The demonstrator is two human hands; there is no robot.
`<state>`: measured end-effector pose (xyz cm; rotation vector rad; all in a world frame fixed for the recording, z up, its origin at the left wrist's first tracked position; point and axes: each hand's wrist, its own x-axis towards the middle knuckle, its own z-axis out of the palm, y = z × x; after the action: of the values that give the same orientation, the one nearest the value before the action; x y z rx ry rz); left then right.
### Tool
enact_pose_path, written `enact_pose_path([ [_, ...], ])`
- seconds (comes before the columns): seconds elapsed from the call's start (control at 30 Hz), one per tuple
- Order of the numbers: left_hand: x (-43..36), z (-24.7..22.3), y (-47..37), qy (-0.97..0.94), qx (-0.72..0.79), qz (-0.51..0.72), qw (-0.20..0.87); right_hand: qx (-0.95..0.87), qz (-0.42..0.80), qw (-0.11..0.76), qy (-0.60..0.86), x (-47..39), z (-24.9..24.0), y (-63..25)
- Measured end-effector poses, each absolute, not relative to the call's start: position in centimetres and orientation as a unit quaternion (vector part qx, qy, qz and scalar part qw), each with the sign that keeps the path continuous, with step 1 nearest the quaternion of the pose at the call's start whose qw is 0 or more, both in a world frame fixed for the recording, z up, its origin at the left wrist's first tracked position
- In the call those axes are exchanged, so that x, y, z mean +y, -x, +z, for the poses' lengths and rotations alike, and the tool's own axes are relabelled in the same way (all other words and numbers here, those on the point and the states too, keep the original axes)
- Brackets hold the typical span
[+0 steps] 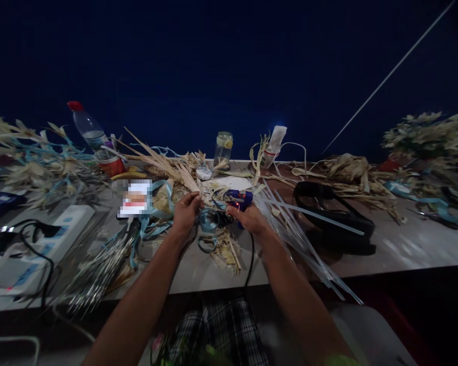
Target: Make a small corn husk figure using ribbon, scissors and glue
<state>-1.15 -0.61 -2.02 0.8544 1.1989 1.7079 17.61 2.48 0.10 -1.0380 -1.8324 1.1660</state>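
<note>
Wall (229, 66): dark blue, seen behind a pale surface (412, 249) that is strewn with many things.
Glue gun (239, 200): gripped over the middle of the surface, its blue body marked by a small red light, its nozzle turned toward the left hand.
Right hand (249, 216): wrapped around the gun's handle, the fingers clamped on it; the forearm is slanted up and inward from the lower right.
Left hand (188, 207): held just left of the nozzle, thumb and fingers brought together in a pinch and pointed at the gun; what is pinched cannot be told. Its forearm is slanted in from the lower left, so the two arms are converged.
Black cord (251, 259): run down from the gun toward the near edge.
Light blue ribbon (208, 223): looped between the hands.
Husk scraps (227, 251): scattered just below the ribbon.
Clear sticks (326, 272): laid slantwise right of the right hand, one being rested across a black object (309, 190).
Wire bundle (103, 264): spread beside the left forearm, with a white power strip (61, 239) placed farther left.
Back row: a lidded jar (223, 149) is stood near the wall, and a tilted bottle (89, 127) is seen at left.
</note>
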Motion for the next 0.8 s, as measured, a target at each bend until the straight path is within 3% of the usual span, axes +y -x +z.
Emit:
enact_pose_path([
  [0.27,-0.35,-2.66,1.37,-0.36,0.482,0.678,0.423,-0.745,0.375,0.292,0.469,2.04,1.24,-17.57],
  [0.8,-0.29,-2.63,1.46,-0.355,0.473,0.678,0.436,-0.773,0.362,0.304,0.422,2.24,0.74,-17.76],
])
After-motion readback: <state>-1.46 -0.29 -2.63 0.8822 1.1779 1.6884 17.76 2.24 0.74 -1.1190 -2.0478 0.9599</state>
